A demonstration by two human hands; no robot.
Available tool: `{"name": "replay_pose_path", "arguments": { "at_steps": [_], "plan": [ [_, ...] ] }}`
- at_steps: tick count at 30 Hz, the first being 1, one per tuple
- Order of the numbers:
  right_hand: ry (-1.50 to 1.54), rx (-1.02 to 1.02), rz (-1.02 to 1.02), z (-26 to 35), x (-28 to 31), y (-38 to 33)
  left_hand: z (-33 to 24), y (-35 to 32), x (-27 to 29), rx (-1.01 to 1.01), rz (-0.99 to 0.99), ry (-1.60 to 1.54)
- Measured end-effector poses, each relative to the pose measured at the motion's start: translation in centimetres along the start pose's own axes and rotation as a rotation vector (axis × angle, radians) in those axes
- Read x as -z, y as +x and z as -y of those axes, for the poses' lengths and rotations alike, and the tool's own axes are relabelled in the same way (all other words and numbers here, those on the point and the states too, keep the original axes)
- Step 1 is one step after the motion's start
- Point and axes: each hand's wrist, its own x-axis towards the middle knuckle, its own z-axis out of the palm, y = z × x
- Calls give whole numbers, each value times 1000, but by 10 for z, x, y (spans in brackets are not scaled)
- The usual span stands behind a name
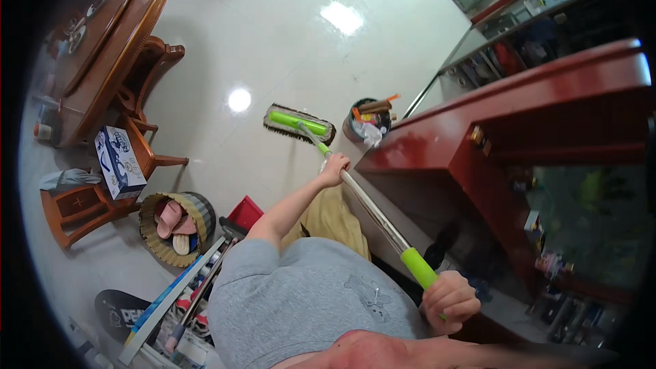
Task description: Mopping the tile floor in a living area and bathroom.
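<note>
Green mop head (pixel 298 124) on flr (pixel 232 157), L hand (pixel 335 169) clasping pole (pixel 374 210) nr it, R hand (pixel 451 303) clasping grip (pixel 418 268) farther off, bin (pixel 350 131) beside it

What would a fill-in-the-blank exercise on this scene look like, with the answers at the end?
1. The right hand holds the end grip of the flat mop, and this grip is coloured ____.
2. The person's ____ hand holds the pole nearer the mop head.
3. In the picture, the filled trash bin stands to the ____ of the mop head.
4. The person's T-shirt is ____.

Missing words: green; left; right; gray.
</note>
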Motion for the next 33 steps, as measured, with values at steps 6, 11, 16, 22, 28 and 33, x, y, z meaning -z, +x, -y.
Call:
{"name": "replay_pose_path", "arguments": {
  "at_steps": [6, 11, 16, 22, 28, 33],
  "plan": [
    [-308, -20, -238, -101, 63, 82, 62, 181, -13, -42, 282, 136],
    [-409, -32, -351, -171, 100, 135, 84, 319, -24, -88, 614, 275],
    [-515, 56, -54, -235, 100, 155, 134, 371, -24, 92, 420, 363],
    [-614, 161, -156, -162, 100, 259, 10, 392, 39, -166, 291, 192],
    [227, 96, 168, -173, 184, 202, 75, 296, 76, 159, 79, 121],
    [218, 183, 183, -151, -17, 321, -2, 223, 165, 2, -357, 120]
  ]
}}
